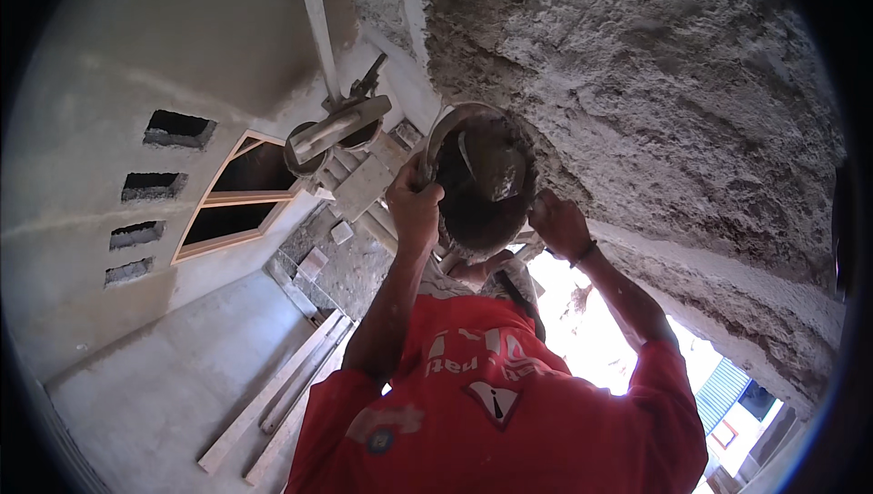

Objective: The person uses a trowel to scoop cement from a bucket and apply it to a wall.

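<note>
Grips the left rim of a round mortar bucket [482, 241] with the left hand [416, 208], fingers on the outside and thumb toward the mouth. Holds the right hand [558, 224] curled just beside the opposite rim; cannot tell whether grasping anything there. Has the bucket in front of the body, with its dark mouth toward the camera, and inside it a smooth grey rounded shape [496, 167], too dim to name. Wears a red shirt [509, 330] and a dark wristband [583, 254] on the right wrist. Has a rough, unevenly coated wall [655, 85] close on the right. Has, farther off to the left, a long wooden float [364, 115] across two buckets [316, 167], near the lower end of a pale pole [316, 21]. Has, beyond these, a smoother wall [91, 85] with four rectangular holes [179, 130] and a wooden window frame [245, 199]; lower down, long boards [273, 389] on a pale floor [182, 385]
</note>
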The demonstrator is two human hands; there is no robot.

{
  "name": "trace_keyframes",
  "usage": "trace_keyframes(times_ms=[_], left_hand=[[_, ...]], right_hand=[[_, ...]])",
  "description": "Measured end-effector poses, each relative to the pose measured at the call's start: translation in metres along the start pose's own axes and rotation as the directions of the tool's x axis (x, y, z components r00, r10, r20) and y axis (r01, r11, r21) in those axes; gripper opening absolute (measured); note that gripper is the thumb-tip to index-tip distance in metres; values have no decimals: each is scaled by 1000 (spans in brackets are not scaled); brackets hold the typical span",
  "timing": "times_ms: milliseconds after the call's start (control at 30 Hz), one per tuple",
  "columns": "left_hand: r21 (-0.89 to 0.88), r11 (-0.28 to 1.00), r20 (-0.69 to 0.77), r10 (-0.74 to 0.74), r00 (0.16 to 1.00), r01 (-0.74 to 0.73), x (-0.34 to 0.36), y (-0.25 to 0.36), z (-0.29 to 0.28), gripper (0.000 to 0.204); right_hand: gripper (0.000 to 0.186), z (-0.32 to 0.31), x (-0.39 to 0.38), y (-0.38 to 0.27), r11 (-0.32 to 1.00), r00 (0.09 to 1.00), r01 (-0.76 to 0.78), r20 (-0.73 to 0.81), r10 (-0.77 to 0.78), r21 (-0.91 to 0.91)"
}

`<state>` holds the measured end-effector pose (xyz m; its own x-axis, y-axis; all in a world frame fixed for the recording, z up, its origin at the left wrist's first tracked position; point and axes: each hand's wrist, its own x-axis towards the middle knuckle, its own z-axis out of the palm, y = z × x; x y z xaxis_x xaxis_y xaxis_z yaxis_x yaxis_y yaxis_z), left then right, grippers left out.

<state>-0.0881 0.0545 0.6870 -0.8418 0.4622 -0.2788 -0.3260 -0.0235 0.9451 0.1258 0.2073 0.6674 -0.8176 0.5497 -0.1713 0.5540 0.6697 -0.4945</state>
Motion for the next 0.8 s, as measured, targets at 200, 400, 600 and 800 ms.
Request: trace_keyframes(times_ms=[200,400,600,800], left_hand=[[-175,984,-41,25,999,-32,25,-5,-25,45],[-71,996,-271,40,962,-61,43,-20,-85,41],[-59,993,-414,68,908,-102,41,-44,-174,46],[218,974,-507,166,846,-60,33,-44,-217,53]], right_hand=[[33,-17,28,-24,991,983,108,158,-96,-74],[42,-67,59,-103,981,944,-14,325,-50,193],[43,-83,93,-148,840,763,-35,557,-328,542],[20,-26,141,-23,647,853,-211,462,-244,733]])
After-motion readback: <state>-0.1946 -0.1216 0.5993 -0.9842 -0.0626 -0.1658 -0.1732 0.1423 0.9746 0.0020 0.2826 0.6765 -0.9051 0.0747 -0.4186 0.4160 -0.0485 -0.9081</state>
